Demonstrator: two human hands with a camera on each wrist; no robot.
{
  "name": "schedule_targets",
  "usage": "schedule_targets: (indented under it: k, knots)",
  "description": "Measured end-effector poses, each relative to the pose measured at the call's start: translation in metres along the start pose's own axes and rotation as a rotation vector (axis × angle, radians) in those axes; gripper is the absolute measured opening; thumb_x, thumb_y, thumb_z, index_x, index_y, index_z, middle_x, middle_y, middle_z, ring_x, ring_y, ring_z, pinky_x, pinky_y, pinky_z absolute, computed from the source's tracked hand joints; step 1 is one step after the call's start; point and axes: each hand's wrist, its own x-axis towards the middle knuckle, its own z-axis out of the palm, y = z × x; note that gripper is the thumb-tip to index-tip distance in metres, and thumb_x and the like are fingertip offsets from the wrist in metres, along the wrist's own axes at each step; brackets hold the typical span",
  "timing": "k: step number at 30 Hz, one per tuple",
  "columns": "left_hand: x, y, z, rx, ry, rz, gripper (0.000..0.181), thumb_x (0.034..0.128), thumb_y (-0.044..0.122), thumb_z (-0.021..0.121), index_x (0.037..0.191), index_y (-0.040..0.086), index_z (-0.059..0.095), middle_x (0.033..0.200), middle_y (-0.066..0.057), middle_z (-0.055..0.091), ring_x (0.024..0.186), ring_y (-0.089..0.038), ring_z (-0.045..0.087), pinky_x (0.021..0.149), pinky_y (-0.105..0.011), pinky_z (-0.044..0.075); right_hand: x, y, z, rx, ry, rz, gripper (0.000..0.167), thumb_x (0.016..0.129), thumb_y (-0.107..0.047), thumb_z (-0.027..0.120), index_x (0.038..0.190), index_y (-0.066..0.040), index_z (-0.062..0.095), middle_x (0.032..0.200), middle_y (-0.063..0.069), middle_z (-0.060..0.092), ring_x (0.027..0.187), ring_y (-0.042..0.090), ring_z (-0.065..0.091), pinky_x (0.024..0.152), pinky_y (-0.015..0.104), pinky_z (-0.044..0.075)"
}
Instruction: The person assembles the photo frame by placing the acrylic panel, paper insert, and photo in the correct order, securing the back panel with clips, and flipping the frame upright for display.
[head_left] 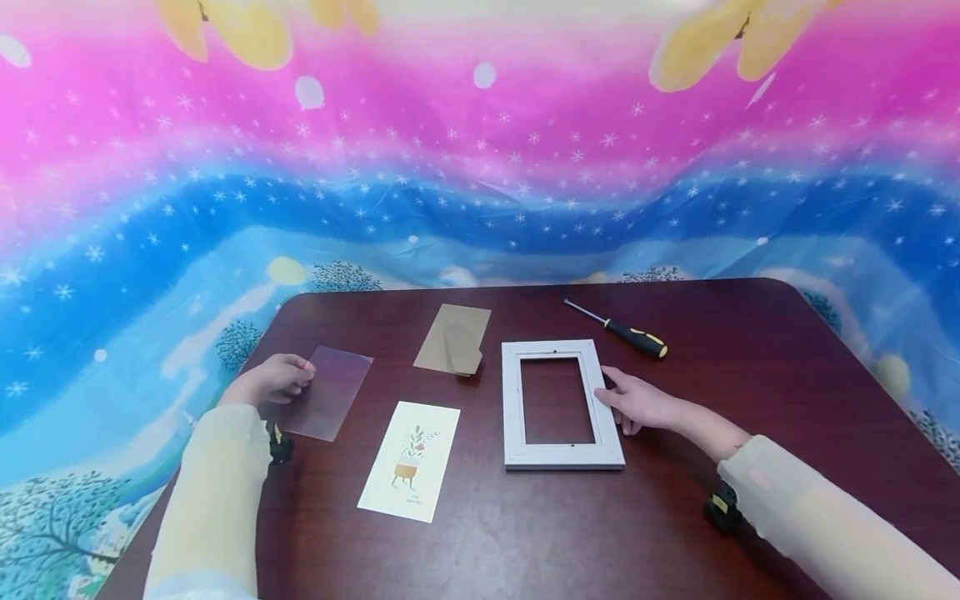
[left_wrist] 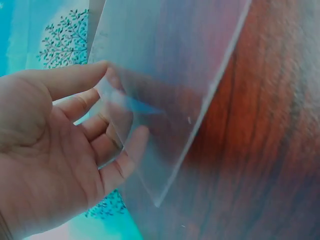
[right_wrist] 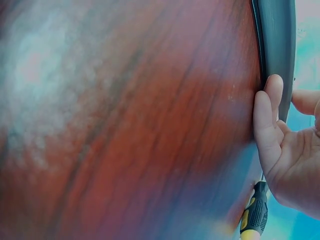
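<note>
My left hand point(head_left: 279, 379) pinches the left edge of a clear plastic sheet point(head_left: 333, 392), tilted over the table's left side. In the left wrist view, the thumb and fingers show at the edge of the transparent sheet point(left_wrist: 165, 95). At the right, my right hand point(head_left: 641, 402) grips the right side of a white picture frame point(head_left: 512, 408) with an open middle. The right wrist view shows the thumb and fingers on either side of the frame's edge point(right_wrist: 279, 45). A card with a potted plant print point(head_left: 420, 446) lies between the sheet and the frame.
A brown backing board point(head_left: 438, 337) with a flap lies behind the card. A black and yellow screwdriver point(head_left: 633, 336) is beyond the frame, to its right. The dark wooden table point(head_left: 540, 533) has rounded back corners, with a printed cloth point(head_left: 480, 183) hanging behind it.
</note>
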Motion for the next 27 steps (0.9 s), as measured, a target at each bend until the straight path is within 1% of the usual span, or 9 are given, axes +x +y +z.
schedule_targets:
  k: [3, 7, 11, 15, 18, 20, 23, 25, 27]
  knots:
    - [0.001, -0.007, -0.002, -0.069, -0.011, 0.024, 0.025, 0.1022, 0.010, 0.044, 0.117, -0.010, 0.048, 0.089, -0.006, 0.052, 0.080, -0.019, 0.051, 0.077, -0.040, 0.050, 0.000, -0.001, 0.000, -0.002, -0.001, 0.000, 0.066, 0.104, -0.024, 0.046, 0.148, 0.011, 0.011, 0.070, 0.009, 0.053, 0.050, 0.019, 0.055, 0.055, 0.036, 0.053]
    - [-0.002, -0.016, -0.005, -0.180, -0.032, 0.075, 0.030, 0.1034, 0.009, 0.042, 0.124, -0.012, 0.043, 0.091, -0.004, 0.053, 0.077, -0.013, 0.052, 0.073, -0.032, 0.050, -0.001, -0.002, -0.001, -0.004, -0.002, -0.002, 0.067, 0.104, -0.024, 0.047, 0.148, 0.011, 0.011, 0.070, 0.009, 0.053, 0.050, 0.019, 0.055, 0.055, 0.036, 0.052]
    - [-0.008, -0.023, -0.005, -0.287, -0.033, 0.120, 0.034, 0.1042, 0.007, 0.038, 0.130, -0.015, 0.036, 0.093, -0.002, 0.054, 0.077, -0.011, 0.054, 0.072, -0.029, 0.050, -0.001, -0.003, -0.001, -0.005, -0.001, 0.012, 0.068, 0.104, -0.025, 0.047, 0.149, 0.011, 0.011, 0.070, 0.009, 0.053, 0.050, 0.019, 0.055, 0.055, 0.036, 0.052]
    - [-0.014, -0.025, -0.005, -0.407, -0.009, 0.149, 0.032, 0.1049, 0.007, 0.036, 0.130, -0.012, 0.036, 0.095, 0.000, 0.056, 0.081, -0.011, 0.056, 0.074, -0.027, 0.051, -0.002, -0.003, 0.001, 0.006, -0.001, 0.011, 0.067, 0.104, -0.025, 0.047, 0.149, 0.010, 0.011, 0.069, 0.009, 0.053, 0.049, 0.019, 0.055, 0.054, 0.036, 0.052]
    - [-0.018, -0.023, -0.003, -0.519, 0.006, 0.187, 0.028, 0.1044, 0.007, 0.040, 0.128, -0.007, 0.037, 0.092, 0.002, 0.059, 0.082, -0.010, 0.060, 0.075, -0.025, 0.052, -0.001, -0.002, 0.002, 0.012, 0.003, 0.000, 0.066, 0.104, -0.023, 0.047, 0.148, 0.011, 0.012, 0.069, 0.008, 0.053, 0.049, 0.019, 0.054, 0.053, 0.036, 0.052]
    - [-0.019, -0.020, -0.001, -0.578, 0.005, 0.228, 0.032, 0.1036, 0.006, 0.043, 0.131, -0.007, 0.033, 0.091, 0.002, 0.062, 0.083, -0.010, 0.063, 0.077, -0.025, 0.052, -0.001, -0.001, 0.002, 0.016, 0.008, 0.003, 0.065, 0.104, -0.023, 0.047, 0.148, 0.011, 0.012, 0.068, 0.009, 0.052, 0.048, 0.019, 0.054, 0.052, 0.036, 0.052]
    - [-0.018, -0.011, 0.005, -0.661, -0.005, 0.286, 0.051, 0.1020, 0.002, 0.044, 0.143, -0.006, 0.016, 0.090, 0.001, 0.064, 0.083, -0.011, 0.066, 0.078, -0.026, 0.053, 0.000, 0.000, 0.002, 0.016, 0.012, 0.001, 0.065, 0.104, -0.022, 0.046, 0.148, 0.011, 0.012, 0.068, 0.009, 0.052, 0.048, 0.018, 0.054, 0.052, 0.036, 0.052]
    - [-0.017, -0.004, 0.009, -0.685, -0.012, 0.317, 0.065, 0.1015, 0.000, 0.044, 0.149, -0.002, 0.000, 0.090, 0.001, 0.065, 0.083, -0.012, 0.066, 0.078, -0.027, 0.054, 0.001, 0.001, 0.002, 0.018, 0.014, 0.003, 0.064, 0.104, -0.022, 0.046, 0.148, 0.010, 0.012, 0.068, 0.009, 0.052, 0.048, 0.018, 0.054, 0.052, 0.036, 0.052]
    - [-0.016, 0.003, 0.013, -0.701, -0.013, 0.331, 0.073, 0.1011, -0.001, 0.044, 0.150, 0.003, -0.011, 0.089, 0.000, 0.065, 0.082, -0.012, 0.067, 0.079, -0.028, 0.054, 0.001, 0.001, 0.002, 0.017, 0.013, -0.001, 0.064, 0.104, -0.022, 0.046, 0.148, 0.010, 0.012, 0.069, 0.009, 0.052, 0.048, 0.018, 0.054, 0.053, 0.036, 0.052]
